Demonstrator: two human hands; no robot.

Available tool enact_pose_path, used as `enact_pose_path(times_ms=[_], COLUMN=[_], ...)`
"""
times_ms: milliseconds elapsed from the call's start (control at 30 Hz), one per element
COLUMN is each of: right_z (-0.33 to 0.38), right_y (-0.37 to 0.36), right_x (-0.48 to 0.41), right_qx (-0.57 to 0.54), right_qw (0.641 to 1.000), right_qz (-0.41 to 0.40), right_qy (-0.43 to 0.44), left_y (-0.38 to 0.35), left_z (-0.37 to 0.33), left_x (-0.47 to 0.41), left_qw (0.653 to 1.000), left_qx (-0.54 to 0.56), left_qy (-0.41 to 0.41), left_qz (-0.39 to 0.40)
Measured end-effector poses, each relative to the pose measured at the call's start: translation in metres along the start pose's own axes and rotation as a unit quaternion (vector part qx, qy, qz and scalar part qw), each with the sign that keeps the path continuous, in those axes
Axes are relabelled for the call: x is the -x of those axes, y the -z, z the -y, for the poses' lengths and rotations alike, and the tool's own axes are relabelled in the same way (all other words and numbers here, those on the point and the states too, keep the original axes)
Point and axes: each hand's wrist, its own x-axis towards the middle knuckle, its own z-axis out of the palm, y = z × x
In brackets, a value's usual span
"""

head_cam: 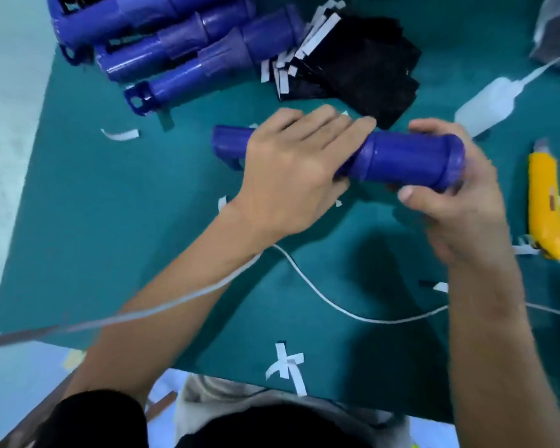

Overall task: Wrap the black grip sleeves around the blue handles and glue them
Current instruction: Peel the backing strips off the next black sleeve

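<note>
Blue handle (401,163) is lying crosswise; left hand (291,169) is curling over its middle, right hand (459,202) is gripping its end.

Held level, crosswise: glossy blue handle (408,163). Piled just behind it: white-edged black grip sleeves (362,69). Heaped behind-left of it: spare blue handles (181,56).

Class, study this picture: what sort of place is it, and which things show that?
Probably a small assembly workbench in a workshop: a stack of identical blue handles, a pile of black grip sleeves, and a squeeze bottle, likely glue.
</note>
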Motion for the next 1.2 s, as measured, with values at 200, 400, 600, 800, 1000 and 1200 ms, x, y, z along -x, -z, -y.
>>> enact_pose_path(times_ms=[200, 400, 600, 800, 1000, 1200], right_z=[-0.005, 0.015, 0.001, -0.019, -0.002, 0.013], right_y=[-0.015, 0.001, 0.029, 0.032, 0.022, 0.010], right_x=[0.035, 0.039, 0.039, 0.033, 0.034, 0.028], right_qx=[-0.037, 0.286, 0.568, 0.652, 0.672, 0.687], right_qw=[0.998, 0.955, 0.812, 0.743, 0.720, 0.699], right_qz=[0.012, -0.055, -0.053, -0.063, -0.078, -0.093], right_qy=[0.050, 0.061, 0.123, 0.137, 0.153, 0.173], left_y=[-0.003, -0.014, -0.031, -0.039, -0.037, -0.035], left_z=[-0.053, -0.054, -0.022, 0.010, 0.022, 0.018], left_x=[-0.021, -0.024, 0.023, 0.035, 0.031, 0.035], left_qw=[0.953, 0.716, 0.688, 0.776, 0.728, 0.663], left_qx=[0.248, 0.599, 0.582, 0.492, 0.595, 0.669], left_qy=[0.154, 0.358, 0.427, 0.373, 0.335, 0.333], left_qz=[-0.084, -0.028, 0.066, 0.130, 0.060, 0.046])
